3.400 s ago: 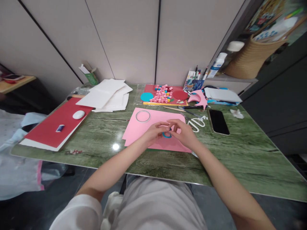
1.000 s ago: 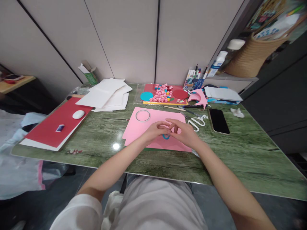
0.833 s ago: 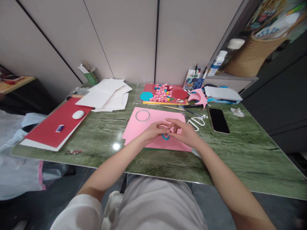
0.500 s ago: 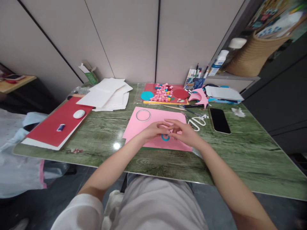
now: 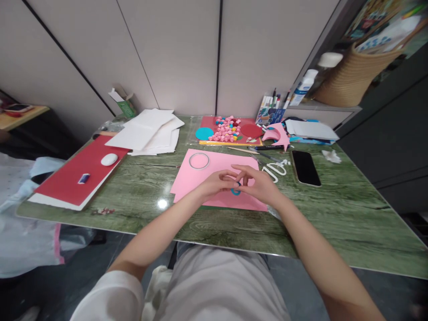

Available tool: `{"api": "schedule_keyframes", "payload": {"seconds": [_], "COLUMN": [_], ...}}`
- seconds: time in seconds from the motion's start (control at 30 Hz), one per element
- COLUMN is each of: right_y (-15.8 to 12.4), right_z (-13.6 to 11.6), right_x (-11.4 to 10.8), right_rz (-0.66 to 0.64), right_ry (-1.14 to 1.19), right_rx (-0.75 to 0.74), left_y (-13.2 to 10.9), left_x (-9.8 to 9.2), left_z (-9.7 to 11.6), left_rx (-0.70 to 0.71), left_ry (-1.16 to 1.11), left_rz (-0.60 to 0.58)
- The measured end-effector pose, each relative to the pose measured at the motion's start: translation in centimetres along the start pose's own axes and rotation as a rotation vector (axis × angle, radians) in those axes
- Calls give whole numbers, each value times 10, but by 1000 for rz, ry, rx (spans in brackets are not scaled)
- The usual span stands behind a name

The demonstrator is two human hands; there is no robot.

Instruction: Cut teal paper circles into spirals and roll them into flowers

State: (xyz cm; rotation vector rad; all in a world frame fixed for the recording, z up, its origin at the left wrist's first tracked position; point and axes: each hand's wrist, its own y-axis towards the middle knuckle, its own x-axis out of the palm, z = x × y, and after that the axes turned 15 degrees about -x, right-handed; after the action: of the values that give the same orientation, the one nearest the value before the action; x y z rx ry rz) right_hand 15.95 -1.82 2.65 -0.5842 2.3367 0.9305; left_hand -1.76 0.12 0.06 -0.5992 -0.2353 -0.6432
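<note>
Over the pink paper sheets point(image 5: 187, 183), my two hands meet fingertip to fingertip. Between them is a curled blue paper strip point(image 5: 236, 192), with a darker blue bit at the fingertips. My left hand point(image 5: 217, 183) pinches the strip from the left. From the other side, my right hand point(image 5: 259, 183) pinches it too, its index finger raised over the top. The fingers hide part of the strip. On the pink sheet, beyond my left hand, lies a thin round ring point(image 5: 199, 161). White-handled scissors point(image 5: 271, 173) rest just right of the sheets.
Small pink paper pieces point(image 5: 227, 130) are heaped at the back beside a blue disc point(image 5: 204, 133) and a red disc point(image 5: 252, 130). A phone point(image 5: 306, 167) lies to the right. White papers point(image 5: 143, 131) and a red sheet point(image 5: 75, 167) with a white mouse point(image 5: 109, 159) are left.
The blue strip has shifted slightly right, and its loop looks smaller and partly turned behind the fingers. Both hands stay pinched together in nearly the same place.
</note>
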Motion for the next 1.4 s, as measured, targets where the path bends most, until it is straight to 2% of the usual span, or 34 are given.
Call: {"api": "schedule_keyframes", "payload": {"seconds": [0.17, 0.43, 0.57, 0.77, 0.93, 1.03, 1.17, 1.4], "right_y": [0, 0, 0, 0, 1, 1, -1, -2], "right_z": [0, 1, 1, 1, 7, 16, 26, 29], "right_x": [-1, 0, 2, -4, -11, -8, 1, 6], "right_rz": [-86, -129, -142, -79, 99, 102, -37, 46], "right_ry": [110, 177, 174, 204, 213, 365, 720, 888], "right_rx": [44, 86, 77, 87, 130, 206, 398, 547], "left_y": [0, -4, -3, 1, 1, -1, -3, -1], "left_x": [-2, 4, 5, -2, -6, -5, -3, -5], "left_z": [-2, 2, 1, 0, 3, 5, 7, 7], "left_rx": [-10, 2, 24, 8, 16, 27, 45, 64], "left_ry": [72, 108, 122, 57, -27, -67, -86, 0], "left_rz": [-34, -106, -98, -6, 17, -8, -15, 88]}}
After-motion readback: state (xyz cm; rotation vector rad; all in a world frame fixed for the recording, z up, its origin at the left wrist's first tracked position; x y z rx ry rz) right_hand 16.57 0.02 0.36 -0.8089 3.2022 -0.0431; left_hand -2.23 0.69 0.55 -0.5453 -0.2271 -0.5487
